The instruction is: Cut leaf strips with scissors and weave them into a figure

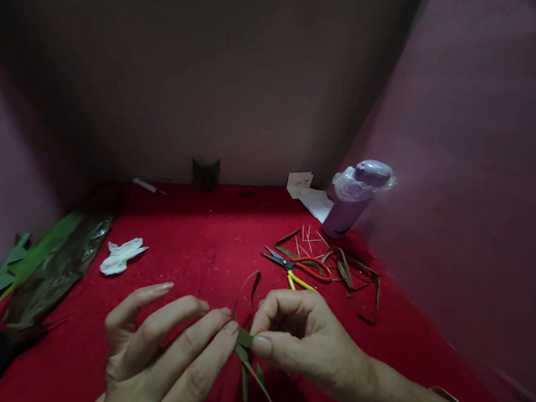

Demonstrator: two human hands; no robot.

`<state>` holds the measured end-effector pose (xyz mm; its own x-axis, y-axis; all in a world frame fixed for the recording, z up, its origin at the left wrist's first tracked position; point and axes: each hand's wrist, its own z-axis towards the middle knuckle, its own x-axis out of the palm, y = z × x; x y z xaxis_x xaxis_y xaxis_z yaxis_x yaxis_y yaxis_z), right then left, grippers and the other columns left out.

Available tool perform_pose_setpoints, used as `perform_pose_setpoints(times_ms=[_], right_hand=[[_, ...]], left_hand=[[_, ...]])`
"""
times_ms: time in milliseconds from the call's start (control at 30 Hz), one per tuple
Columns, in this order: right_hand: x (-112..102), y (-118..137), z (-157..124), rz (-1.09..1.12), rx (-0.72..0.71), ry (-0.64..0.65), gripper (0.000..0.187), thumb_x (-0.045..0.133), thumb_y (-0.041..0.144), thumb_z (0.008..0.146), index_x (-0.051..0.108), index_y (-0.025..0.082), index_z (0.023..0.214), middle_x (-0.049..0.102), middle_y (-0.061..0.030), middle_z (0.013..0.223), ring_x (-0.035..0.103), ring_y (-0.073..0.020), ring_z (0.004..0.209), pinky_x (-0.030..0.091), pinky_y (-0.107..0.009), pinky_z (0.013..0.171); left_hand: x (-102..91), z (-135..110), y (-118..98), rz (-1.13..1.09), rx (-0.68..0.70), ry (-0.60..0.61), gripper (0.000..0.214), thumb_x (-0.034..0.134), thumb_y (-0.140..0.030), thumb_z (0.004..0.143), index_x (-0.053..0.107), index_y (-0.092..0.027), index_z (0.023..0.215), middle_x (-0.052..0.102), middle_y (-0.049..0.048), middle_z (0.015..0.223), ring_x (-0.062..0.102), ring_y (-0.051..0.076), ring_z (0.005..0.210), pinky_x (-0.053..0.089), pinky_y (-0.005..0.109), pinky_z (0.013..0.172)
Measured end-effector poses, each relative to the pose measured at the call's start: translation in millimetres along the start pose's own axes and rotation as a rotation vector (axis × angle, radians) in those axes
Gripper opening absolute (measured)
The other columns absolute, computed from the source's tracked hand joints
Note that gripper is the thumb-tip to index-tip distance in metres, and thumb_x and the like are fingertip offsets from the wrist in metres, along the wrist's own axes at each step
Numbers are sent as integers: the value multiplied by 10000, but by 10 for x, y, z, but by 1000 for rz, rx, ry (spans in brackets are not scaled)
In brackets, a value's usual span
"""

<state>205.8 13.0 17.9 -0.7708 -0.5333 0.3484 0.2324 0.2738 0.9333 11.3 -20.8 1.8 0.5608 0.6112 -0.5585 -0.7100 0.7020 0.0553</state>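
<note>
Scissors [286, 264] beyond the right hand [313, 344], tissue [121, 257] to their left, container [346, 216] behind, rightward

2 hands [162, 361] [311, 344] close together, fingers [188, 345] bent

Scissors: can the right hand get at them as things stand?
Probably yes: the scissors lie just beyond the right hand, nothing visible blocking the way. That hand is pinching a leaf, though, so it likely must let go first.

One head camera looks forward and down — close.
</note>
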Motion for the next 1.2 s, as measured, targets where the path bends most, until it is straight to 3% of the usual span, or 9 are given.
perform_pose_setpoints(times_ms=[367, 567, 667, 800, 933, 1067, 1200], right_hand=[[-27, -75, 3, 99, 32, 28, 184, 735, 235, 681, 604, 111, 718, 500, 67, 510, 372, -7, 406, 278, -124, 371], [-22, -107, -5, -4, -89, 26, 129, 703, 216, 717, 612, 126, 733, 507, 54, 564, 411, -31, 483, 326, -160, 459], [-13, -101, -34, -209, -198, -27, 84, 662, 212, 757, 625, 137, 766, 525, 41, 593, 441, -58, 526, 368, -191, 507], [9, -44, -61, -532, -455, -70, 65, 579, 120, 787, 642, 134, 785, 604, -3, 656, 504, -89, 578, 420, -220, 556], [7, -27, -59, -744, -699, -70, 109, 540, 77, 790, 628, 133, 820, 610, -19, 639, 516, -99, 561, 423, -226, 544], [-19, -53, -53, -884, -846, -42, 140, 500, 58, 786, 596, 129, 858, 609, -36, 638, 520, -116, 562, 413, -246, 544], [-34, -67, -47, -935, -920, -14, 156, 495, 43, 795, 577, 135, 890, 634, -48, 679, 536, -121, 583, 423, -251, 561]], left_hand=[[-32, 55, 115, 81, 208, 59, 232, 655, -149, 731, 694, -175, 959, 759, -2, 861, 598, 205, 838, 309, 446, 1010], [-41, 12, 142, 88, 227, 95, 297, 674, -155, 711, 682, -180, 1007, 754, 2, 897, 599, 211, 853, 302, 462, 1018], [-36, 1, 156, 85, 215, 81, 286, 672, -140, 707, 686, -188, 989, 756, -4, 874, 604, 208, 848, 311, 457, 1012], [-8, 11, 104, 64, 195, 53, 287, 678, -112, 695, 684, -199, 968, 759, -13, 843, 603, 199, 818, 327, 452, 993], [19, 30, 41, 32, -63, -80, 172, 631, -112, 748, 683, -211, 879, 756, -10, 743, 609, 196, 771, 381, 465, 924], [-2, 6, 106, 47, 200, 28, 259, 666, -110, 709, 688, -208, 948, 756, -17, 799, 605, 197, 801, 349, 448, 959], [-26, -19, 157, 31, 204, 50, 305, 690, -117, 684, 684, -203, 977, 756, -12, 850, 594, 218, 825, 357, 473, 929]])
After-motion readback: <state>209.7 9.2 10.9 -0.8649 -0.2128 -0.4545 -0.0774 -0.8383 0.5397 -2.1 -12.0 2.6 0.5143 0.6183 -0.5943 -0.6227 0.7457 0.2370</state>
